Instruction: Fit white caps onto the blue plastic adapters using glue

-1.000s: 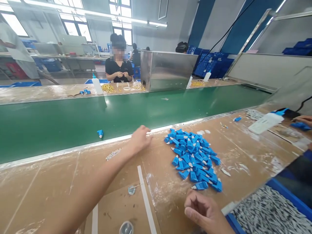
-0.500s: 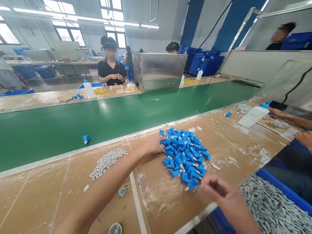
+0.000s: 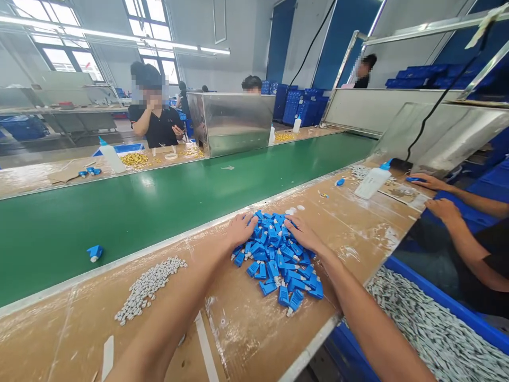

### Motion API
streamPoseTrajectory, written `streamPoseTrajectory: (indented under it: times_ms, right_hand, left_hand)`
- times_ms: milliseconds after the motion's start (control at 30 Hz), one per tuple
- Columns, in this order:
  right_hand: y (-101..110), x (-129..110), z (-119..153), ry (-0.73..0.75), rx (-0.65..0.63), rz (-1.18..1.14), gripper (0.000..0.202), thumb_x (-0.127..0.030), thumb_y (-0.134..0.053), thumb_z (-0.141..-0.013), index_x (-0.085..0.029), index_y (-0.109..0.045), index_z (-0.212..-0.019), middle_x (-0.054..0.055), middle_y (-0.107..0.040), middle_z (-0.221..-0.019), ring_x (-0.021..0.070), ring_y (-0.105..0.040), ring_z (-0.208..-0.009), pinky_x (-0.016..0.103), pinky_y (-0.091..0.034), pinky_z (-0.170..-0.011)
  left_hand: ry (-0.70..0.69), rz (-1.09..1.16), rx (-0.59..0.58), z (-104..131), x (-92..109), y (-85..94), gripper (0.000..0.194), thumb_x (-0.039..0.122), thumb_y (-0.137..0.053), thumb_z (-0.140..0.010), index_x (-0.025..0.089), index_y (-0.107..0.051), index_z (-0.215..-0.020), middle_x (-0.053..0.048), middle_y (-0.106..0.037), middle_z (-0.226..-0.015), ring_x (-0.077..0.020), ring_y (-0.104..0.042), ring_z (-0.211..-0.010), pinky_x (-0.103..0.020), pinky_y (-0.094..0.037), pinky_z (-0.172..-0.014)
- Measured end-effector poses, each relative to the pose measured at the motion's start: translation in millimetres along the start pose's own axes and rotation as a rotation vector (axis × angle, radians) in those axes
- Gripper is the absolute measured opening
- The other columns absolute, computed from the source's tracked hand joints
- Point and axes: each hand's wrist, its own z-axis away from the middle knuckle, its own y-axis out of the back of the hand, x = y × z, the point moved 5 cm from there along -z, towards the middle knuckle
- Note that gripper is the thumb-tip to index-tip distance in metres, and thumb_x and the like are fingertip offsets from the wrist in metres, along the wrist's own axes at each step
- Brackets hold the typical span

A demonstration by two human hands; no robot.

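A heap of blue plastic pieces with small white tips [image 3: 278,260] lies on the brown table [image 3: 246,329]. Against the heap's upper left edge rests my left hand [image 3: 242,229], its fingers spread over some pieces. My right hand [image 3: 304,233] touches the upper right side, fingers stretched out. Neither hand grips a piece that I can make out. To the left of my left forearm is a pile of small grey-white pieces [image 3: 149,286].
Beyond the table runs a green belt [image 3: 159,207] with one blue piece [image 3: 94,253] on it. A white bottle [image 3: 371,183] stands near a co-worker's hands at the right. A blue bin of grey pieces [image 3: 429,323] sits below the table edge. A person sits across the belt.
My right hand has moved from the heap's lower right up to its upper right side and opened. The view has shifted right. The person across has raised a hand to the face.
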Motion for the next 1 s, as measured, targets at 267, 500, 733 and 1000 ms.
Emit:
streamPoseTrajectory:
  times_ms: [267, 500, 733, 1000]
  right_hand:
    - [22, -12, 25, 0.004, 0.023, 0.001, 0.049, -0.055, -0.045, -0.099, -0.019, -0.064, -0.127, 0.014, -0.060, -0.136, 0.0285, -0.051, -0.131, 0.045, -0.037, -0.113]
    - [70, -30, 141, -0.116, -0.033, -0.010, 0.034, -0.055, -0.069, -0.085, -0.021, -0.071, -0.086, 0.004, -0.067, -0.077, 0.0216, -0.062, -0.068, 0.034, -0.050, -0.064]
    - [39, -38, 203, -0.035, -0.025, 0.149, 0.031, -0.039, -0.065, -0.091, -0.024, -0.061, -0.118, 0.006, -0.055, -0.098, 0.0202, -0.059, -0.070, 0.037, -0.051, -0.067]
    - [30, -50, 207, -0.043, -0.020, 0.246, 0.017, -0.033, -0.063, -0.090, -0.023, -0.053, -0.100, 0.004, -0.052, -0.097, 0.0187, -0.056, -0.066, 0.038, -0.049, -0.067]
  left_hand:
    - [0.035, 0.111, -0.053, 25, 5, -6.2, 0.050, 0.054, -0.038, -0.098, 0.020, -0.068, -0.118, -0.010, -0.061, -0.141, -0.0290, -0.047, -0.138, -0.041, -0.036, -0.112]
    - [0.062, 0.201, -0.049, 54, 9, 33.7, 0.052, 0.057, -0.047, -0.092, 0.017, -0.067, -0.119, -0.009, -0.072, -0.121, -0.0276, -0.065, -0.110, -0.040, -0.048, -0.097]
    - [0.016, 0.335, -0.126, 117, 43, 53.1, 0.040, 0.047, -0.059, -0.089, 0.019, -0.069, -0.115, -0.010, -0.072, -0.119, -0.0266, -0.066, -0.106, -0.044, -0.050, -0.095]
    - [0.141, 0.473, -0.259, 241, 73, 77.3, 0.030, 0.046, -0.065, -0.086, 0.034, -0.073, -0.113, -0.004, -0.071, -0.121, -0.0286, -0.063, -0.110, -0.040, -0.050, -0.096]
